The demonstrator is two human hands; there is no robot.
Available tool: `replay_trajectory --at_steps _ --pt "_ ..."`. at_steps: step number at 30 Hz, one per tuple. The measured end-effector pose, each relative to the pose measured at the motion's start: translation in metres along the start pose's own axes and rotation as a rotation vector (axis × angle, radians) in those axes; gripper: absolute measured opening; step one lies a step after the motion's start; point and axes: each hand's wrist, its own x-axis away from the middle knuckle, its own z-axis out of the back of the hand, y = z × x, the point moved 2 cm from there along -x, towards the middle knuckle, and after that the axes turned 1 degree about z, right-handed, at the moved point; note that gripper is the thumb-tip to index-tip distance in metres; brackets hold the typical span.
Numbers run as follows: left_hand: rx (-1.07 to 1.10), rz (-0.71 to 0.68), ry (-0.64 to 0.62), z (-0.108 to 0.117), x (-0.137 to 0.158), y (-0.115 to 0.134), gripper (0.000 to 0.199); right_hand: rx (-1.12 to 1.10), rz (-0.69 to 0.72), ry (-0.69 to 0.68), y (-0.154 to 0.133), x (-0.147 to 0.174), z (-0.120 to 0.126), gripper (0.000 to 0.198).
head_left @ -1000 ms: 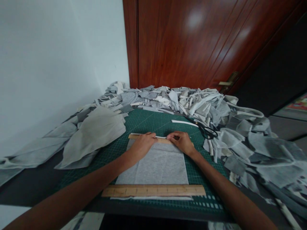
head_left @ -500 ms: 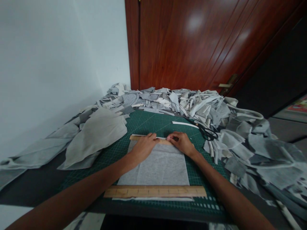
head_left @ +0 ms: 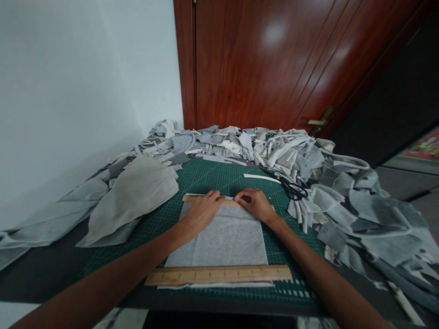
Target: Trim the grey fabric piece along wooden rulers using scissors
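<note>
Mid-frame: left hand (head_left: 205, 211), grip unclear, lay on upper ruler (head_left: 232, 203), likely steadying grey cloth (head_left: 229, 242); right hand (head_left: 256, 203) pinched cloth's edge.

No word, brand or number can be read. The nearer wooden ruler (head_left: 219, 275) carries dark cross lines, any figures by them too small to make out; the green mat (head_left: 219, 174) bears a fine pale grid and pale blocks near its front right corner, likewise illegible.

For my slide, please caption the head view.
Left hand and right hand at the far wood strip on grey cloth, with scissors to the right.
</note>
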Motion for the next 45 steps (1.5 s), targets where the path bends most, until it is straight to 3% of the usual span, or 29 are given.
replay_trajectory --at_steps 7,16,34,45 --pt "0.064 0.003 0.079 -0.008 -0.002 -0.003 0.028 -0.032 0.025 0.028 -0.013 -0.013 -0.018 0.008" --pt "0.06 0.044 0.038 -0.006 -0.004 -0.007 0.02 0.0 0.029 0.006 -0.023 -0.027 -0.032 0.01" --pt "0.059 0.026 -0.03 0.008 -0.008 -0.003 0.028 0.209 0.0 -0.242 0.001 -0.013 0.035 0.017" --pt "0.019 0.006 -0.016 0.006 -0.006 -0.003 0.028 0.145 0.011 -0.155 0.013 -0.008 0.037 0.016"
